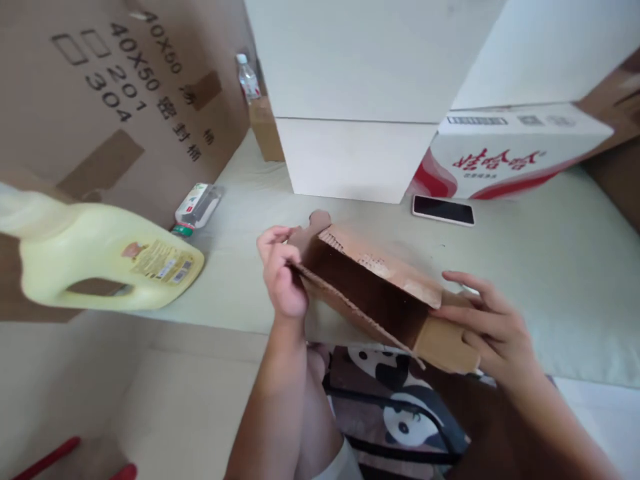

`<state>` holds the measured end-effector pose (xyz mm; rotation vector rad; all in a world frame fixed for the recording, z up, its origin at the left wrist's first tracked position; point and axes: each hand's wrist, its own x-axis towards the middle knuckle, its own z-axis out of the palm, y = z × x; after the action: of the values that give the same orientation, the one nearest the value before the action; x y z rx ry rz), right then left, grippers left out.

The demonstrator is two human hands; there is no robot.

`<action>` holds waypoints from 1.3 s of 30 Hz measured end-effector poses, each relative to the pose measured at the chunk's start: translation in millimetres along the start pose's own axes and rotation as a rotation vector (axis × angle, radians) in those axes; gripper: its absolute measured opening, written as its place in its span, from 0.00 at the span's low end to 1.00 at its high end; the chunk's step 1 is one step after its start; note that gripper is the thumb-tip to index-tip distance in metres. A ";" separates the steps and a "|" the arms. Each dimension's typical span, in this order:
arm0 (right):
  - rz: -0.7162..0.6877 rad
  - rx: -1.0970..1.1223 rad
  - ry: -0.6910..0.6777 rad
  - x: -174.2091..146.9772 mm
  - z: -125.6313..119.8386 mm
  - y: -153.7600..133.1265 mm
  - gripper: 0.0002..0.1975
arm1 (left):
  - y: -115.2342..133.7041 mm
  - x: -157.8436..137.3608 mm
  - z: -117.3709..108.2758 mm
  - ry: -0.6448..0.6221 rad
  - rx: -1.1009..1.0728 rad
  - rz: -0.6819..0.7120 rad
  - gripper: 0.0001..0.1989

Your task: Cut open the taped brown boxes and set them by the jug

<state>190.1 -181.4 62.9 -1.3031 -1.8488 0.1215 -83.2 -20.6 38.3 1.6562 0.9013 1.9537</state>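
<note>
An opened cardboard box with torn, ragged edges is held tilted between both hands, over the front edge of the pale green surface. Its dark inside faces me and looks bare where it shows. My left hand grips the box's left end, fingers behind and thumb in front. At the other end, my right hand pinches the short end flap between thumb and fingers, with the index finger lifted away. Some fingertips are hidden behind the cardboard.
A pale yellow jug and a clear bottle lie at left, by a large printed carton. White boxes stand behind. A phone lies before a red-and-white carton. Below is a panda-print bag.
</note>
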 end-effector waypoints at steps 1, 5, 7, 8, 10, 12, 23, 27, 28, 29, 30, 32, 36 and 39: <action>0.012 0.005 -0.004 -3.6 1.3 4.8 0.24 | -0.3 0.6 2.1 0.050 -0.067 -0.035 0.26; 0.108 -0.025 0.039 -9.3 -0.3 15.5 0.35 | 1.6 3.5 13.4 0.098 -0.251 -0.104 0.25; 0.167 -0.016 0.084 -7.7 -2.3 15.2 0.38 | 4.2 2.6 19.6 0.077 -0.278 -0.110 0.26; 0.196 0.014 0.110 -6.5 -2.7 13.9 0.38 | 5.6 1.4 22.4 0.057 -0.286 -0.122 0.26; 0.242 0.109 0.147 -3.8 -1.9 10.3 0.36 | 8.3 -2.4 27.3 -0.001 -0.300 -0.167 0.26; 0.292 0.154 0.162 -1.7 0.7 6.8 0.31 | 10.3 -6.6 30.7 -0.054 -0.297 -0.206 0.27; 0.410 -0.069 0.238 -2.7 16.4 18.5 0.13 | 10.0 -20.2 39.7 -0.031 -0.179 -0.052 0.23; 0.520 0.084 0.117 -3.4 23.7 23.3 0.18 | 18.0 -24.9 44.0 -0.006 -0.166 -0.072 0.22; 0.556 0.139 0.153 -4.3 26.2 24.0 0.21 | 19.1 -25.6 44.5 -0.015 -0.158 -0.093 0.23; 0.580 0.199 0.196 -5.5 28.3 24.6 0.25 | 19.2 -26.0 44.7 -0.032 -0.146 -0.114 0.23; 0.588 0.256 0.238 -6.8 30.0 25.3 0.30 | 18.3 -26.1 44.6 -0.050 -0.125 -0.128 0.23; 0.570 0.324 0.277 -9.3 31.1 27.1 0.32 | 14.0 -25.0 43.4 -0.084 -0.053 -0.119 0.19; 0.436 0.404 0.235 -12.6 28.5 32.8 0.15 | 2.9 -19.6 36.4 -0.212 0.144 -0.019 0.15; 0.421 0.578 0.280 -14.0 29.6 37.9 0.21 | -3.3 -14.8 27.4 -0.407 0.191 -0.061 0.14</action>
<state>199.0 -164.6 16.6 -1.1943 -1.1595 0.6171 -53.8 -22.8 27.7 2.0104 0.9813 1.4471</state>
